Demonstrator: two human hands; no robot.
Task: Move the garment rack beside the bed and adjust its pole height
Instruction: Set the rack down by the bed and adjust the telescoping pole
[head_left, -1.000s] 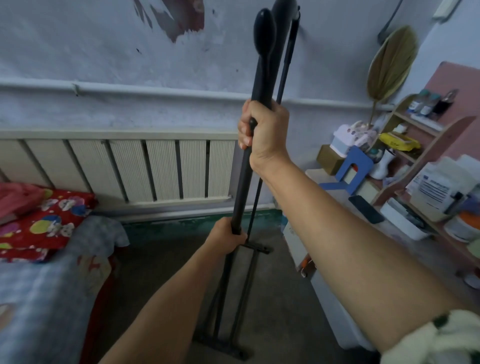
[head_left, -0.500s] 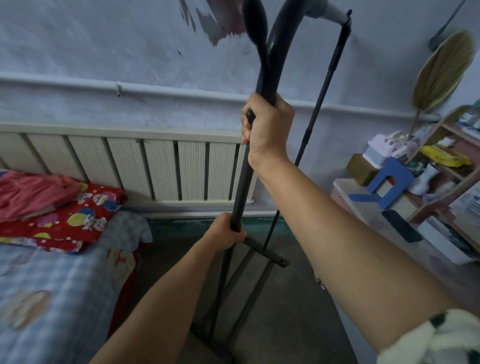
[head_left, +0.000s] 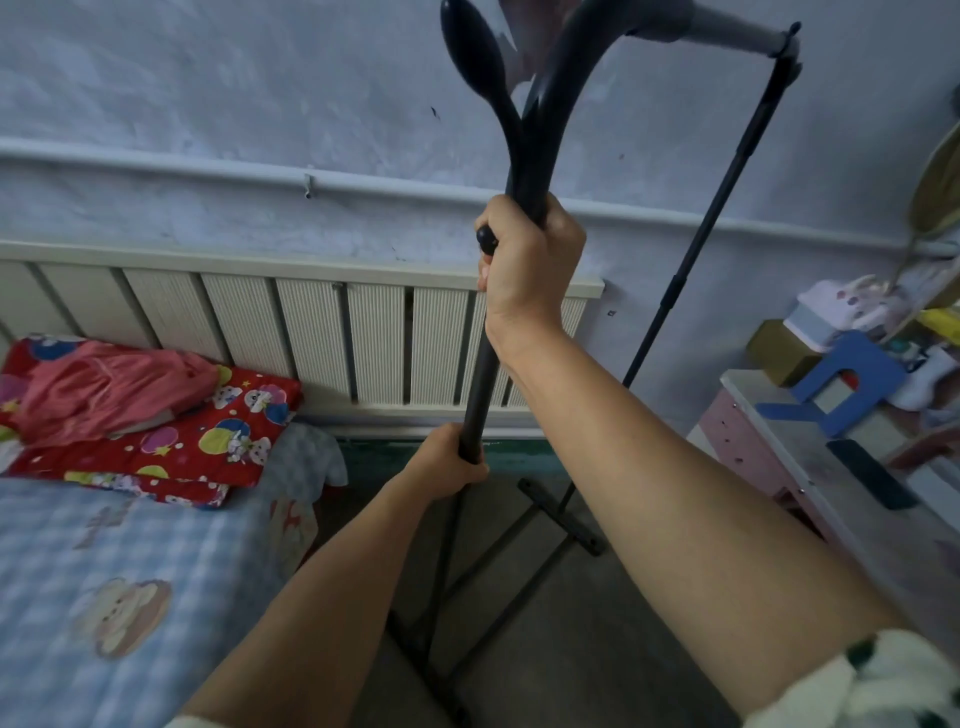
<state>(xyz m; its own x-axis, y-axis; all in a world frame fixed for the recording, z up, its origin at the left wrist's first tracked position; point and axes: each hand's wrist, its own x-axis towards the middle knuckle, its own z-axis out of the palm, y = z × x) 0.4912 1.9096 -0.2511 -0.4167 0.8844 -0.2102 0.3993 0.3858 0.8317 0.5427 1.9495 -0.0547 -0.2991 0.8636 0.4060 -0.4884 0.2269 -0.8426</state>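
With my right hand (head_left: 524, 260) and left hand (head_left: 449, 465) each in a closed grip around its near pole, the garment rack (head_left: 480, 374) has swung broadside and now stands just beside the bed (head_left: 130, 571), so height adjustment looks next.

The garment rack (head_left: 480, 374) stands between the bed (head_left: 104, 571) left and desk (head_left: 831, 499) right.

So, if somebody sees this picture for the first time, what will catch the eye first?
Most striking is the black metal garment rack pole in the centre, gripped high by the right hand and lower by the left hand. At the left lies the bed with a blue checked sheet and a red cartoon-print pillow.
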